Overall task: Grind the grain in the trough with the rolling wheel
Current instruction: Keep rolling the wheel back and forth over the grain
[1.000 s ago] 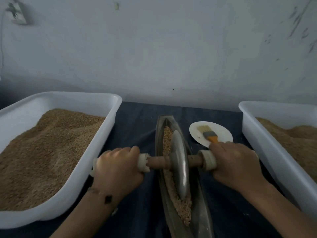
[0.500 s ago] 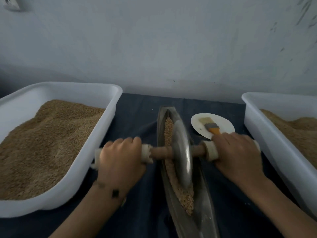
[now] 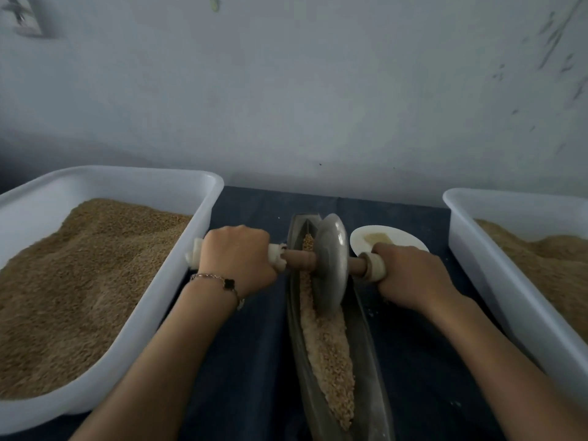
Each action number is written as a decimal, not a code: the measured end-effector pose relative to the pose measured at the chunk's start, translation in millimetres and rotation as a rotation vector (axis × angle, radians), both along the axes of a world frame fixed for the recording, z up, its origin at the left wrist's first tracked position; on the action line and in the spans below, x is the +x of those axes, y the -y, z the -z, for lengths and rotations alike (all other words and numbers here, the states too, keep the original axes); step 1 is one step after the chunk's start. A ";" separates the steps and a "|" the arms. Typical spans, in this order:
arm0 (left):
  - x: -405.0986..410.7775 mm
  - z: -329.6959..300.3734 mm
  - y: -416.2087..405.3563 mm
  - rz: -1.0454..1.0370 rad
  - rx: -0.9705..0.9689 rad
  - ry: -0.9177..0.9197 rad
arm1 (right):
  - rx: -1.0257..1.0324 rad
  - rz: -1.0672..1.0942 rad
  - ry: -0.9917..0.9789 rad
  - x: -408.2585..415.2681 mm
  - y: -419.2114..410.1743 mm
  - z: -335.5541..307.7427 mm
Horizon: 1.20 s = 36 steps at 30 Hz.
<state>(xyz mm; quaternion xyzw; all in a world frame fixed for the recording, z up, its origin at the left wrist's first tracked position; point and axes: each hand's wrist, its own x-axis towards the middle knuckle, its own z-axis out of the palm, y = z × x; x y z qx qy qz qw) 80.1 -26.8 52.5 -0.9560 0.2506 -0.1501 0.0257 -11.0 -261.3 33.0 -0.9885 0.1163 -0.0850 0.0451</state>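
Observation:
A long narrow metal trough (image 3: 369,351) lies lengthwise on the dark blue cloth, with a strip of crushed grain (image 3: 331,354) along its bottom. A grey metal rolling wheel (image 3: 331,265) stands on edge in the trough's far half, on a wooden axle with white-wrapped ends. My left hand (image 3: 237,257) grips the left end of the axle. The right end is held by my right hand (image 3: 410,276). Both arms reach far forward.
A large white tub (image 3: 178,281) full of brown grain stands close on the left, a second white tub (image 3: 496,281) of grain on the right. A small white plate (image 3: 391,237) sits behind my right hand. A pale wall rises right behind the table.
The wheel has rolled away from me, from the trough's middle to its far end, and both hands went forward with it. More crushed grain now lies bare in the near half.

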 end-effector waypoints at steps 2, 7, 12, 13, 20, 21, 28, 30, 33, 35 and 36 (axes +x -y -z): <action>0.4 2.0 -3.9 0.013 -0.020 -0.045 | -0.051 -0.014 0.030 -4.5 -4.5 -5.1; -47.0 23.4 -41.3 0.006 -0.059 -0.146 | -0.307 -0.184 0.302 -54.5 -20.1 -4.2; -64.4 29.3 -52.0 -0.005 -0.064 -0.160 | -0.321 -0.266 0.348 -68.0 -17.8 -4.2; -57.6 27.8 -47.9 -0.013 -0.080 -0.149 | -0.311 -0.249 0.312 -59.1 -17.2 -6.9; 0.5 33.6 -11.8 -0.057 -0.249 -0.035 | -0.378 -0.082 0.199 16.8 -6.9 -10.9; 1.5 36.2 -13.4 -0.060 -0.255 -0.050 | -0.394 -0.102 0.216 17.8 -9.1 -12.6; -64.4 36.1 -42.3 0.147 -0.302 0.111 | -0.312 -0.149 0.357 -61.2 -19.8 6.1; -77.7 32.9 -45.8 0.210 -0.297 0.165 | -0.280 -0.156 0.343 -77.9 -17.3 11.6; -73.2 28.9 -41.2 0.199 -0.271 0.142 | -0.264 -0.151 0.291 -70.5 -14.5 9.0; -56.9 27.3 -30.4 0.132 -0.259 0.084 | -0.293 -0.095 0.259 -48.6 -13.5 4.9; -46.1 26.0 -23.2 0.067 -0.237 0.065 | -0.318 -0.053 0.262 -35.0 -12.2 3.7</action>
